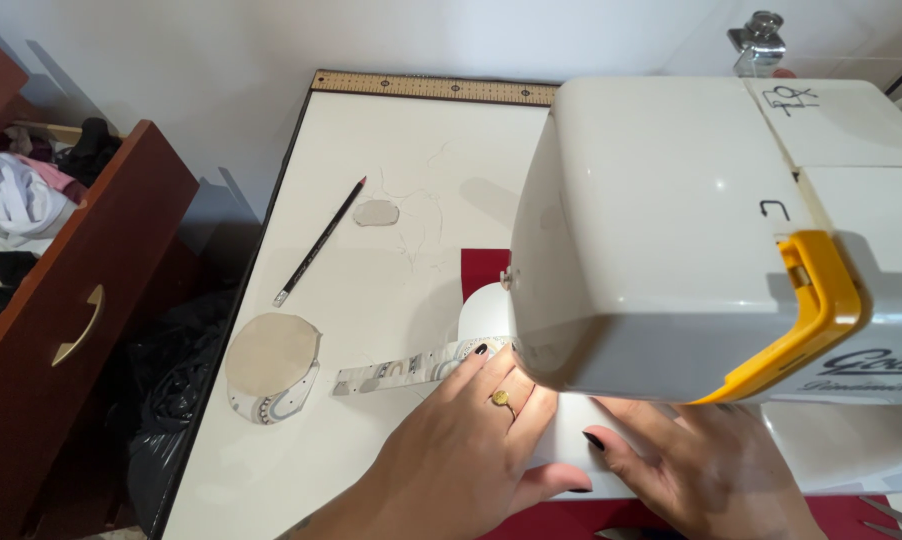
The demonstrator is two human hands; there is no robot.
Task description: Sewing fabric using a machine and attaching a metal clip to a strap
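Left hand [468, 440] flat, fingers spread, pressing a patterned fabric strip [411, 368] beside the sewing machine [671, 250] near the table's [391, 130] front edge. Right hand [706, 470] open, resting flat under the machine head. Round fabric piece [269, 360] by the left edge, pencil [319, 243] further back.

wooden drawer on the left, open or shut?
Open. The wooden drawer is pulled out from the cabinet, with its brass handle facing the white table and clothes visible inside.
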